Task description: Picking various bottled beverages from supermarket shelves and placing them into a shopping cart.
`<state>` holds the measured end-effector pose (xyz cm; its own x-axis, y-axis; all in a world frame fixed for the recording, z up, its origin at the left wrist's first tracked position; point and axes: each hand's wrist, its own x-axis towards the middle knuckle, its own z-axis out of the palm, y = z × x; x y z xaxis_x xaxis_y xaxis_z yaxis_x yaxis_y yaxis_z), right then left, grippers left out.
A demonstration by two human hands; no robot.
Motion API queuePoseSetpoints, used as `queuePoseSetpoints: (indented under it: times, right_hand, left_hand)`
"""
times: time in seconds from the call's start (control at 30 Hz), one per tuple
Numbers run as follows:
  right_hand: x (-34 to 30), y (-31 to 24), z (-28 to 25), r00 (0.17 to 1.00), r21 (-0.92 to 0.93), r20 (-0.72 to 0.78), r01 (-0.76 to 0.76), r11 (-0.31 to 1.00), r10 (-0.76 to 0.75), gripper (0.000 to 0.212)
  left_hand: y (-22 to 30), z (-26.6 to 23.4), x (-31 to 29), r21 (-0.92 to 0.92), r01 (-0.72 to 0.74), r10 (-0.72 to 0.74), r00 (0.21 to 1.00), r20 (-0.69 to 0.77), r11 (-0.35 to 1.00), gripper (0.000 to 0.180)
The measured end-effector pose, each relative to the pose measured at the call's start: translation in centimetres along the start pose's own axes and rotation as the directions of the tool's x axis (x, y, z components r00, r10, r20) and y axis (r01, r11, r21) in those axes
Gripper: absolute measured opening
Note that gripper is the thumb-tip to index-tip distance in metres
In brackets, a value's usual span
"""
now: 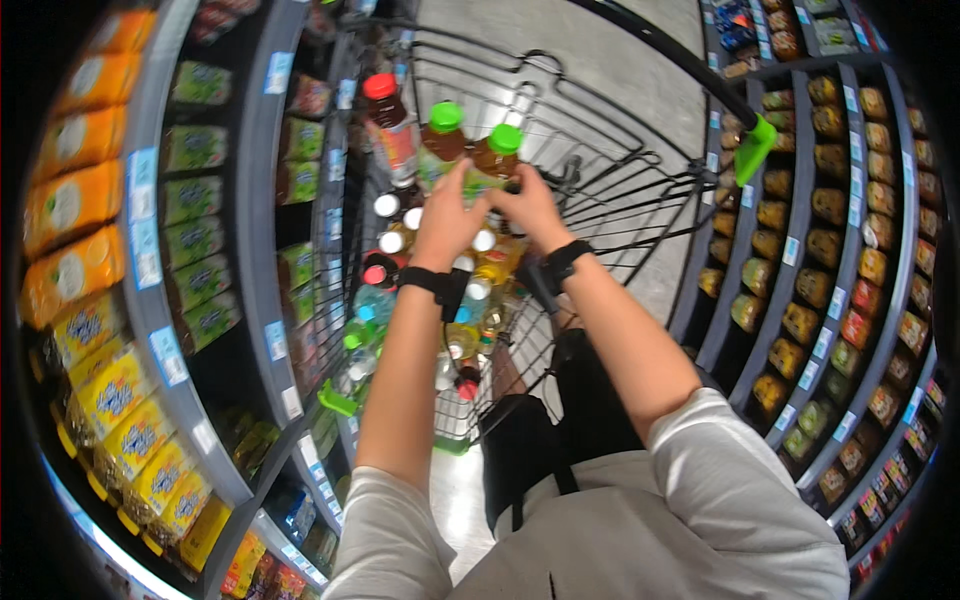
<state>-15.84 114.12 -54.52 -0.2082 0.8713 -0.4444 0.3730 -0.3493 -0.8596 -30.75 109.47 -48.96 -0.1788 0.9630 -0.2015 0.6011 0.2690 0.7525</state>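
Two bottles of brown drink with green caps, the left bottle (442, 140) and the right bottle (498, 152), stand side by side above the wire shopping cart (610, 225). My left hand (450, 222) is closed against the left one, its fingers partly hidden. Around the right one my right hand (532, 208) is closed, its thumb close to my left hand. Just left of them a dark bottle with a red cap (390, 130) stands upright. Below my wrists, the cart holds several bottles with white caps (392, 242), and others with red, blue or green caps.
Shelves on the left hold orange packs (75, 205), yellow packs (115, 395) and green packs (200, 200). More shelves with round jars or tubs (770, 215) line the right. The cart's dark handle with a green end (756, 150) crosses at upper right, over grey floor (640, 60).
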Motion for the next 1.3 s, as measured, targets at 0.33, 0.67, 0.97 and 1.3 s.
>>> queuePoseSetpoints:
  times: [0.33, 0.67, 0.97, 1.3]
  right_hand:
    - [-3.6, -0.1, -2.3, 0.983, -0.140, 0.010, 0.182, 0.973, -0.182, 0.055]
    - [-12.8, -10.5, 0.7, 0.859, -0.223, 0.354, 0.461, 0.859, -0.369, 0.055]
    - [-20.9, -15.5, 21.6, 0.549, 0.064, 0.620, 0.677, 0.734, -0.561, 0.050]
    - [-23.7, -14.1, 34.8, 0.559, 0.162, 0.625, 0.589, 0.792, -0.544, 0.067]
  left_hand:
    - [2.6, 0.8, -3.6, 0.114, -0.074, 0.073, 0.997, 0.010, 0.991, 0.060]
    - [3.5, -8.1, -13.5, -0.107, 0.001, -0.014, 0.992, -0.126, 0.994, 0.062]
    - [-6.3, -19.2, -28.8, -0.196, 0.205, -0.283, 0.644, -0.711, 0.959, 0.061]
    - [-15.4, -25.9, -29.9, -0.363, 0.113, -0.365, 0.533, -0.764, 0.925, 0.035]
